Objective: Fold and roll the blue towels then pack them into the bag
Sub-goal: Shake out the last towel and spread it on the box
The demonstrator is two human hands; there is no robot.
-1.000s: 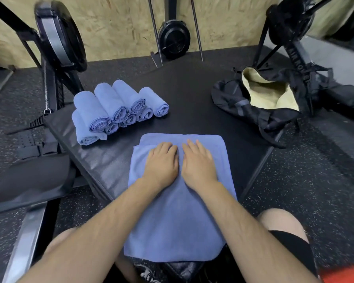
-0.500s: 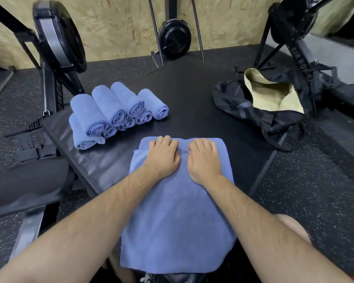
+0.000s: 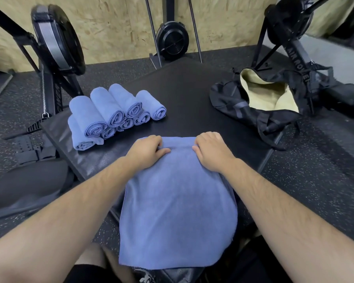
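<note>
Towel: flat blue cloth towel (image 3: 178,211), long axis pointing away from the person.
Fingers: left hand (image 3: 145,149) and right hand (image 3: 212,152) both pinch its far edge.
Roll: probably toward the body.

Both hands, left hand (image 3: 145,149) and right hand (image 3: 212,150), grip the blue towel's (image 3: 177,203) far edge on the black mat (image 3: 184,94).

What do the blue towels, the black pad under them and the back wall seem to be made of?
Blue towels: soft matte cloth, probably microfibre; fuzzy nap, limp drape. Black pad: likely vinyl or leather-like cover; faint sheen, creases. Back wall: strand board; pressed wood flakes visible.
</note>
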